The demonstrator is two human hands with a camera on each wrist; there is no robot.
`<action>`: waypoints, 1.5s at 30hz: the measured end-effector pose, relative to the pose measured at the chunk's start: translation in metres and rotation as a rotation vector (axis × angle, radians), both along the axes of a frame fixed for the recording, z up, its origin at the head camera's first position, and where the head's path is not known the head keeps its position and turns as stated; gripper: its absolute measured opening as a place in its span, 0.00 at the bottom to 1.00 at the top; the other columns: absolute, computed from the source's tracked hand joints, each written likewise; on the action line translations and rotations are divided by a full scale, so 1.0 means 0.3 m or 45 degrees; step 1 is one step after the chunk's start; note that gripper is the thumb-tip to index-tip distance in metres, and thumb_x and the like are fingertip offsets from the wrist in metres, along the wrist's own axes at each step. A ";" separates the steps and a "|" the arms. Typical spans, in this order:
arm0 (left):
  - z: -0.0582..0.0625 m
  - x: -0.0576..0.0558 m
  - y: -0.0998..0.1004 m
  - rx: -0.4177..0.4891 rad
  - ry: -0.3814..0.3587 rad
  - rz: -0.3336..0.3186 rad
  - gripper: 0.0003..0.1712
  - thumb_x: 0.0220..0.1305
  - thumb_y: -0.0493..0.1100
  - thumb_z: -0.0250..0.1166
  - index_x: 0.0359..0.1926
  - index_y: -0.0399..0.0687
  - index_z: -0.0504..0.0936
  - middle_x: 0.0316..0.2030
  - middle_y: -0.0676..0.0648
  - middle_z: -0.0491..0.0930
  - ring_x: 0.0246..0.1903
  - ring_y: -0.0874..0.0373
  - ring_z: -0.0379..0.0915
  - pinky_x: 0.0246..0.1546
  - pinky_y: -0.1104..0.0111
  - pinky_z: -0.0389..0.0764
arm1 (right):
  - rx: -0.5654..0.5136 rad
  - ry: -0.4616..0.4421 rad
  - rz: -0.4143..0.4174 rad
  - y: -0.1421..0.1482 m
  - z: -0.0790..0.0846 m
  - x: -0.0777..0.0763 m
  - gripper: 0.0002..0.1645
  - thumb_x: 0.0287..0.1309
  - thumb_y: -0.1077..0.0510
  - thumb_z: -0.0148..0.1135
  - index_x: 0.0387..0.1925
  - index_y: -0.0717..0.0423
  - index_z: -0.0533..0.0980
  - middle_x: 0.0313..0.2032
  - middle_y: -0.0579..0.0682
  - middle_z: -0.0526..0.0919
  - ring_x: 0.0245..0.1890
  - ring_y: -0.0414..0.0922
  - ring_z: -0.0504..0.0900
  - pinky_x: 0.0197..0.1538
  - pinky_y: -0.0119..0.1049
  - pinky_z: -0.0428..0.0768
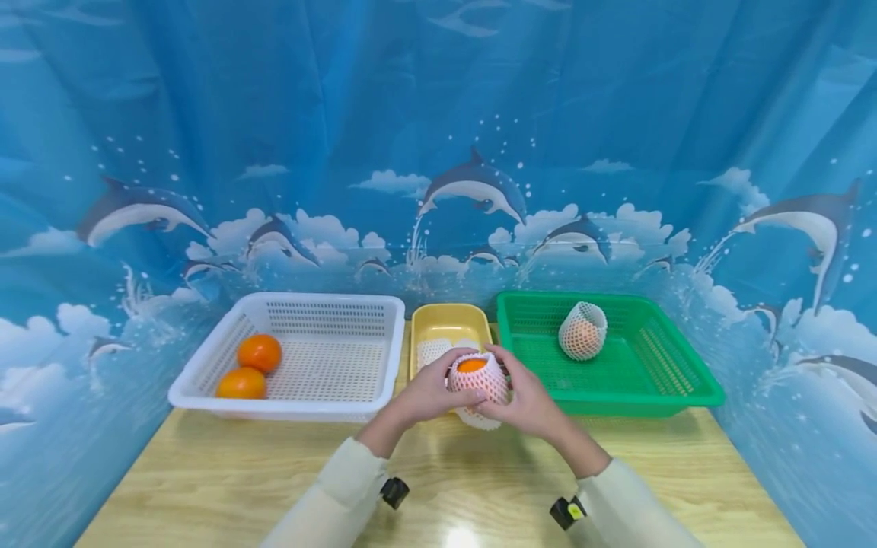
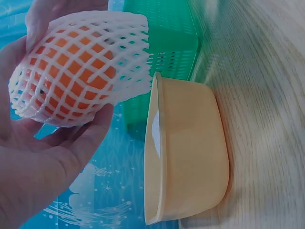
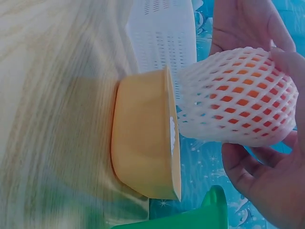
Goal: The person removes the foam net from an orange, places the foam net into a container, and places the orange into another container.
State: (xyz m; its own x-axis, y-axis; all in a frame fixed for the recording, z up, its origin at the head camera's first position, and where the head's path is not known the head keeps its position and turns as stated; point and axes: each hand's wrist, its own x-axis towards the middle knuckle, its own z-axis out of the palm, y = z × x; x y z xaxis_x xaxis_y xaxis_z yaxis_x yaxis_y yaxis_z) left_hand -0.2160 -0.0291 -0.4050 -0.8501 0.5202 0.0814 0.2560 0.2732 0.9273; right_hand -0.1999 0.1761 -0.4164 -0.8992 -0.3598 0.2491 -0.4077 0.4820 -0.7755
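Observation:
Both hands hold an orange in a white foam net sleeve (image 1: 488,384) above the front of a small yellow tray (image 1: 452,313). My left hand (image 1: 430,390) grips it from the left and my right hand (image 1: 526,397) from the right, fingers curled round the net. In the head view the orange's bare top shows at the sleeve's upper opening. The left wrist view shows the netting (image 2: 76,71) stretched round the fruit, its loose end reaching past it. The right wrist view shows the same sleeve (image 3: 243,100), with fingers below and thumb above.
A white basket (image 1: 329,299) at left holds two bare oranges (image 1: 259,353). At right, a green basket (image 1: 685,373) holds one netted fruit (image 1: 582,332). White foam nets (image 1: 433,349) lie in the yellow tray. A blue dolphin curtain (image 1: 438,91) hangs behind the wooden table (image 1: 274,457).

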 end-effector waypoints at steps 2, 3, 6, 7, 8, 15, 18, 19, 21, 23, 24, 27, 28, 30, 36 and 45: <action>-0.002 0.001 -0.003 0.014 -0.025 0.042 0.36 0.60 0.52 0.69 0.67 0.53 0.67 0.52 0.46 0.76 0.49 0.54 0.74 0.47 0.61 0.80 | -0.008 -0.008 -0.011 -0.005 -0.003 0.003 0.53 0.50 0.46 0.74 0.72 0.49 0.55 0.61 0.54 0.71 0.52 0.50 0.76 0.47 0.42 0.81; -0.003 0.001 -0.004 0.026 -0.038 0.060 0.36 0.60 0.52 0.69 0.67 0.53 0.67 0.53 0.45 0.76 0.49 0.53 0.74 0.46 0.61 0.80 | -0.017 -0.015 -0.015 -0.009 -0.003 0.005 0.54 0.49 0.45 0.75 0.72 0.48 0.55 0.61 0.54 0.70 0.53 0.50 0.76 0.48 0.42 0.81; -0.006 0.000 -0.007 0.071 -0.083 0.107 0.36 0.62 0.53 0.67 0.67 0.51 0.66 0.55 0.44 0.74 0.51 0.51 0.74 0.48 0.61 0.80 | -0.042 -0.042 -0.035 -0.019 -0.008 0.012 0.57 0.47 0.44 0.76 0.72 0.46 0.54 0.61 0.53 0.70 0.55 0.51 0.75 0.50 0.44 0.80; -0.007 0.000 -0.007 0.091 -0.101 0.117 0.36 0.62 0.54 0.67 0.67 0.51 0.65 0.56 0.43 0.73 0.52 0.50 0.73 0.48 0.60 0.80 | -0.051 -0.051 -0.041 -0.022 -0.011 0.014 0.58 0.46 0.44 0.76 0.73 0.46 0.53 0.61 0.53 0.70 0.55 0.51 0.75 0.50 0.44 0.80; -0.007 0.001 -0.006 0.110 -0.117 0.127 0.36 0.63 0.54 0.66 0.68 0.50 0.64 0.57 0.42 0.73 0.53 0.49 0.73 0.49 0.60 0.79 | -0.063 -0.056 -0.047 -0.025 -0.015 0.015 0.58 0.46 0.44 0.77 0.73 0.46 0.53 0.62 0.54 0.69 0.56 0.52 0.74 0.50 0.45 0.80; -0.020 0.001 0.000 0.284 -0.241 0.172 0.37 0.64 0.51 0.66 0.69 0.48 0.61 0.59 0.40 0.70 0.55 0.47 0.73 0.52 0.59 0.79 | -0.182 -0.054 -0.118 -0.044 -0.037 0.025 0.60 0.44 0.50 0.79 0.73 0.42 0.52 0.61 0.56 0.70 0.53 0.53 0.77 0.48 0.43 0.80; -0.027 -0.002 -0.005 0.315 -0.247 0.173 0.36 0.64 0.48 0.66 0.68 0.47 0.62 0.58 0.39 0.71 0.56 0.47 0.72 0.55 0.59 0.77 | -0.215 -0.009 -0.110 -0.043 -0.046 0.025 0.59 0.45 0.52 0.78 0.73 0.46 0.53 0.61 0.57 0.70 0.54 0.54 0.76 0.50 0.45 0.79; -0.028 -0.002 -0.008 0.312 -0.249 0.171 0.36 0.64 0.49 0.66 0.68 0.47 0.62 0.58 0.39 0.72 0.56 0.47 0.72 0.55 0.59 0.77 | -0.220 0.005 -0.104 -0.040 -0.047 0.025 0.58 0.45 0.53 0.78 0.72 0.48 0.54 0.61 0.57 0.70 0.54 0.54 0.75 0.50 0.46 0.79; -0.029 -0.002 -0.015 0.296 -0.245 0.156 0.36 0.65 0.49 0.65 0.68 0.46 0.61 0.59 0.39 0.72 0.56 0.48 0.72 0.56 0.58 0.76 | -0.225 0.027 -0.091 -0.033 -0.051 0.023 0.57 0.45 0.54 0.78 0.72 0.50 0.55 0.61 0.57 0.70 0.55 0.54 0.74 0.52 0.48 0.78; -0.031 0.000 -0.026 0.289 -0.270 0.132 0.37 0.65 0.49 0.65 0.69 0.45 0.59 0.59 0.38 0.72 0.56 0.48 0.72 0.58 0.57 0.75 | -0.222 0.025 -0.083 -0.026 -0.053 0.020 0.56 0.45 0.54 0.78 0.72 0.50 0.55 0.61 0.57 0.70 0.56 0.54 0.74 0.53 0.49 0.78; -0.033 0.001 -0.032 0.276 -0.282 0.124 0.38 0.65 0.50 0.65 0.70 0.46 0.57 0.59 0.38 0.72 0.56 0.48 0.72 0.58 0.57 0.75 | -0.225 0.018 -0.077 -0.022 -0.053 0.019 0.56 0.46 0.54 0.78 0.72 0.48 0.55 0.61 0.58 0.70 0.56 0.55 0.74 0.53 0.49 0.77; -0.041 0.005 -0.050 0.257 -0.322 0.094 0.40 0.66 0.50 0.64 0.71 0.48 0.54 0.59 0.37 0.72 0.56 0.47 0.73 0.59 0.55 0.74 | -0.243 -0.013 -0.035 -0.009 -0.053 0.015 0.56 0.47 0.55 0.77 0.72 0.47 0.54 0.62 0.61 0.70 0.57 0.57 0.74 0.54 0.50 0.77; -0.044 0.006 -0.056 0.253 -0.329 0.085 0.40 0.66 0.49 0.64 0.71 0.48 0.54 0.59 0.37 0.73 0.56 0.47 0.73 0.58 0.55 0.74 | -0.251 -0.028 -0.020 -0.005 -0.052 0.014 0.56 0.47 0.56 0.77 0.72 0.47 0.54 0.63 0.61 0.70 0.57 0.57 0.74 0.54 0.49 0.77; -0.053 0.009 -0.067 0.240 -0.325 0.065 0.40 0.65 0.48 0.64 0.72 0.49 0.54 0.59 0.37 0.73 0.56 0.47 0.73 0.58 0.55 0.75 | -0.276 -0.051 0.014 0.004 -0.051 0.011 0.56 0.47 0.58 0.77 0.72 0.48 0.53 0.63 0.63 0.69 0.58 0.59 0.74 0.54 0.49 0.77; -0.070 0.020 -0.097 0.173 -0.285 0.013 0.38 0.64 0.49 0.65 0.69 0.46 0.60 0.58 0.40 0.74 0.56 0.48 0.72 0.56 0.57 0.76 | -0.347 -0.077 0.064 0.018 -0.046 0.008 0.55 0.46 0.61 0.77 0.71 0.49 0.55 0.60 0.64 0.72 0.52 0.55 0.78 0.49 0.41 0.81; -0.093 0.036 -0.123 0.160 -0.231 -0.022 0.42 0.61 0.45 0.69 0.71 0.41 0.57 0.60 0.38 0.71 0.58 0.46 0.70 0.55 0.59 0.77 | -0.432 -0.035 0.071 0.013 -0.052 -0.002 0.53 0.47 0.65 0.75 0.71 0.53 0.55 0.56 0.63 0.72 0.50 0.51 0.78 0.51 0.40 0.81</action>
